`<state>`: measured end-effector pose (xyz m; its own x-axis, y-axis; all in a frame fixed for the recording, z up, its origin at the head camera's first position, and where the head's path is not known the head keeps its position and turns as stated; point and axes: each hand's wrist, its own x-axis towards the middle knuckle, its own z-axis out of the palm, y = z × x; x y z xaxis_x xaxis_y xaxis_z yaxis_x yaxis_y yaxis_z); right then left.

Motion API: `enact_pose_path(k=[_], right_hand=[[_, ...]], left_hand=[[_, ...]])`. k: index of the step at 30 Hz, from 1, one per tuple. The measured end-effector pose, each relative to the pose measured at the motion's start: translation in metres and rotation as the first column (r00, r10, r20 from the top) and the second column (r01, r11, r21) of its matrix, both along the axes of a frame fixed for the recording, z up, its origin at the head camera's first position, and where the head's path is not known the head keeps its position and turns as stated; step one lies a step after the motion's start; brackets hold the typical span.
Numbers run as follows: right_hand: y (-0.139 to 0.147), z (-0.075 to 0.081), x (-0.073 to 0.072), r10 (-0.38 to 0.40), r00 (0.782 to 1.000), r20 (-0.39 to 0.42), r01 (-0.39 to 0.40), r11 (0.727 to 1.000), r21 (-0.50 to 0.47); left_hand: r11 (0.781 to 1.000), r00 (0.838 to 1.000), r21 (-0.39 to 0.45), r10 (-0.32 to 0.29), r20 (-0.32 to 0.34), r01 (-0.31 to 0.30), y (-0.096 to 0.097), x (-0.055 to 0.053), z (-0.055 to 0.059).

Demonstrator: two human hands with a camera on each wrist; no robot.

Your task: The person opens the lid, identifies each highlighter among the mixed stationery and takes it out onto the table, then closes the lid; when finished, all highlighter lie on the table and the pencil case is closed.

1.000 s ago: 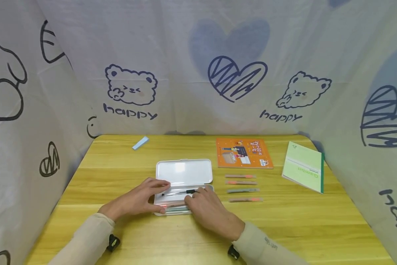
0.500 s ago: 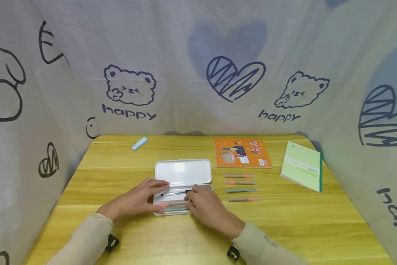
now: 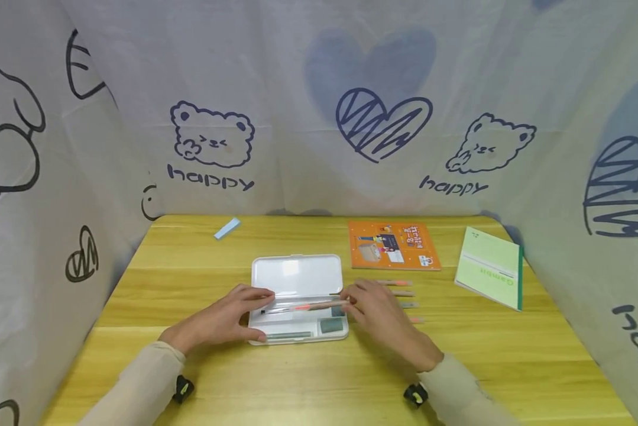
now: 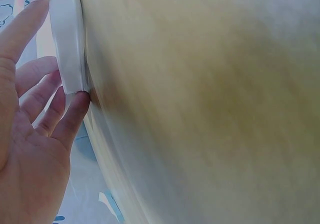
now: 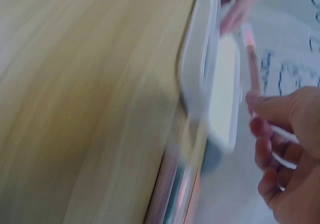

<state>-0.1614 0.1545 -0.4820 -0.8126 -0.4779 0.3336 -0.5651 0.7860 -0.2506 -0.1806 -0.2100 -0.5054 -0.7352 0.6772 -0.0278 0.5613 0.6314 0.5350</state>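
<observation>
A white pencil case (image 3: 296, 276) lies with its lid open on the table. My left hand (image 3: 217, 319) grips its left end, thumb at the front edge and fingers near the hinge; the left wrist view shows fingertips against the case's end (image 4: 69, 39). Over the right part of the case, my right hand (image 3: 379, 316) pinches a brown pen with an orange end (image 3: 321, 306) between thumb and fingers. In the right wrist view this pen (image 5: 254, 66) is raised above the case. A grey-green pen (image 3: 289, 335) lies in the front compartment; a clear pen with a black tip (image 3: 271, 310) lies behind it.
Several wrapped pens (image 3: 398, 283) lie in a row right of the case, partly hidden by my right hand. Behind them is an orange booklet (image 3: 393, 245), with a green notebook (image 3: 489, 269) farther right. A light-blue strip (image 3: 226, 228) lies at the back left.
My right hand has moved right and lifted the brown pen out of the front compartment. The left hand keeps its place on the case.
</observation>
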Motion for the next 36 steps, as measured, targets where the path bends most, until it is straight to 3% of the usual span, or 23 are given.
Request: enact_pose_path(k=[7,16,22,27,30,36], right_hand=[[0.067,0.002,0.002,-0.033,0.995,0.092,0.041,0.996,-0.082],[0.125,-0.005,0.021,-0.059,0.986,0.153,0.073,0.994,-0.083],[0.148,-0.014,0.03,-0.078,0.964,0.256,0.106,0.99,-0.097],[0.159,-0.02,0.033,-0.052,0.947,0.317,0.088,0.991,-0.1],[0.162,-0.024,0.033,-0.045,0.939,0.341,0.079,0.993,-0.087],[0.162,-0.029,0.031,-0.035,0.943,0.33,0.053,0.998,-0.046]], left_hand=[[1.0,1.0,-0.009,0.006,-0.001,-0.006,0.001,0.0,0.001],[1.0,1.0,-0.015,0.007,0.005,-0.007,0.001,0.0,0.002],[1.0,1.0,-0.01,0.013,0.013,-0.013,0.002,0.0,0.002],[1.0,1.0,-0.015,0.017,0.008,-0.017,0.001,0.0,0.003],[1.0,1.0,-0.02,0.016,-0.002,-0.016,0.001,0.0,0.003],[1.0,1.0,-0.021,0.008,-0.002,-0.008,0.002,0.0,0.003]])
